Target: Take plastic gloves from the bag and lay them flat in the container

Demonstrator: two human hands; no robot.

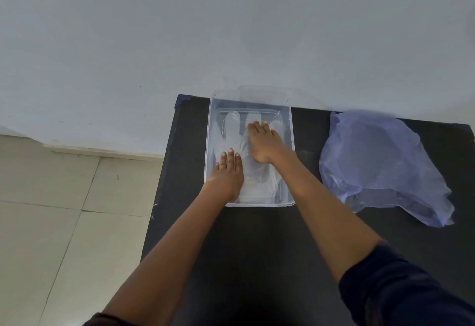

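Both hands are down inside the clear container [290, 130], pressing a clear plastic glove [259, 176] flat against its floor. Left hand [227, 173] is on the near, cuff end, its fingers [230, 157] straight, held together, palm down. Right hand [264, 146] is farther in toward the glove's finger end, fingers slightly spread, also flat; neither hand pinches anything.

To do it well, judging from here: anchor the cuff with the left palm and sweep the right outward along the glove's fingers, pushing air and creases to the edges. Lift both hands straight up, since thin film likely clings to skin.

Count: one container on the black bench [252, 248]; one bluish bag [380, 161] well right of it, crumpled, mouth toward the near side. At least one glove in the container; layers underneath cannot be told apart. Two hands.
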